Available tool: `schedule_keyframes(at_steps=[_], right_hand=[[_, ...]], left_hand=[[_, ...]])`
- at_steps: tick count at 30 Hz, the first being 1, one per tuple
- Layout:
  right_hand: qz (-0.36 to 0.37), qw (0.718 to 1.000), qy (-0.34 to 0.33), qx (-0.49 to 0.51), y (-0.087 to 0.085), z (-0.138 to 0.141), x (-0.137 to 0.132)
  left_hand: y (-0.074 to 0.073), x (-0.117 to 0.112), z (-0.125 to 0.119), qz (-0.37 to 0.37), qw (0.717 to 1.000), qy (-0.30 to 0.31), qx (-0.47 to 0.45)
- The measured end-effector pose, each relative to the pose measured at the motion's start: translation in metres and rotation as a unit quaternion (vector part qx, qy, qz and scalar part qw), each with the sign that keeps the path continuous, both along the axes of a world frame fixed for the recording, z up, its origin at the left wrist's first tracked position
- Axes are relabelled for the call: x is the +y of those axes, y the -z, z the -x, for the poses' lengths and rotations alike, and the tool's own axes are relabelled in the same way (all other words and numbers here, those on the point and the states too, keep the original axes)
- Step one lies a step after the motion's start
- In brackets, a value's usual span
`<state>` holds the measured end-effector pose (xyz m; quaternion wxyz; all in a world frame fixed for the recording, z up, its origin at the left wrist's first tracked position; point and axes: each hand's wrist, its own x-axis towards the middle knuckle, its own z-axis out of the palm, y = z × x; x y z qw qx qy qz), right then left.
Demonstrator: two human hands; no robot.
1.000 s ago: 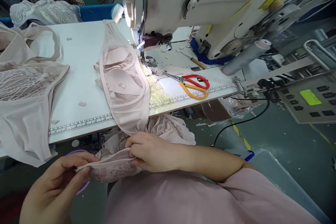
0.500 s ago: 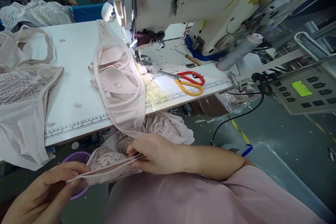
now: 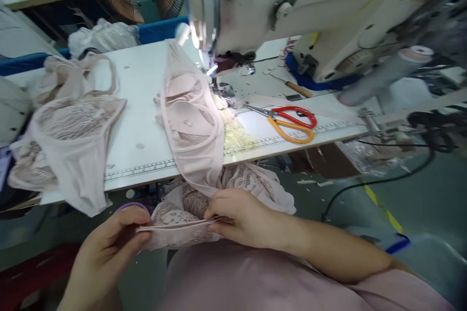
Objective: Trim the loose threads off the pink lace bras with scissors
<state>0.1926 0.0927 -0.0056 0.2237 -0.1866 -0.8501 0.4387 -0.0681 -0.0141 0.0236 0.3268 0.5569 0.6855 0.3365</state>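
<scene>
A pale pink lace bra (image 3: 177, 238) is stretched between my two hands below the table's front edge. My left hand (image 3: 109, 248) pinches one end of its edge between thumb and fingers. Farther right, my right hand (image 3: 237, 216) is closed on the same edge. Part of this bra hangs over the table's edge and continues on the top, where its moulded cups (image 3: 189, 112) lie inner side up beside the sewing machine's needle area. More lace fabric (image 3: 259, 184) bunches behind my right hand.
The sewing machine (image 3: 251, 5) stands at the back right of the white table (image 3: 140, 121). Scissors with red and orange handles (image 3: 292, 124) lie right of the needle, near a wooden-handled awl (image 3: 297, 89). Another lace bra (image 3: 78, 131) drapes over the left side. A thread cone (image 3: 390, 75) stands at right.
The view has swung left, so the table and machine appear farther right. Both hands keep their hold, and the bra's edge between them now runs straighter and more level.
</scene>
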Motion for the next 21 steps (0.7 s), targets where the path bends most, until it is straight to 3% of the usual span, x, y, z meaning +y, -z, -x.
schedule_keyframes(at_steps=[6, 10, 16, 21], right_hand=[[0.023, 1.0, 0.014, -0.009, -0.001, -0.002, -0.001], [0.02, 1.0, 0.006, -0.002, -0.002, -0.002, -0.003], [-0.003, 1.0, -0.017, 0.003, -0.008, -0.002, -0.005], [-0.026, 0.999, -0.031, -0.003, -0.01, -0.003, -0.006]], left_hand=[[-0.009, 0.009, -0.008, -0.031, 0.996, 0.054, -0.063], [-0.011, 0.009, -0.008, -0.043, 0.995, 0.062, -0.058], [-0.013, 0.012, -0.006, 0.042, 0.995, 0.076, -0.057], [-0.017, 0.016, -0.005, 0.061, 0.979, 0.131, -0.143]])
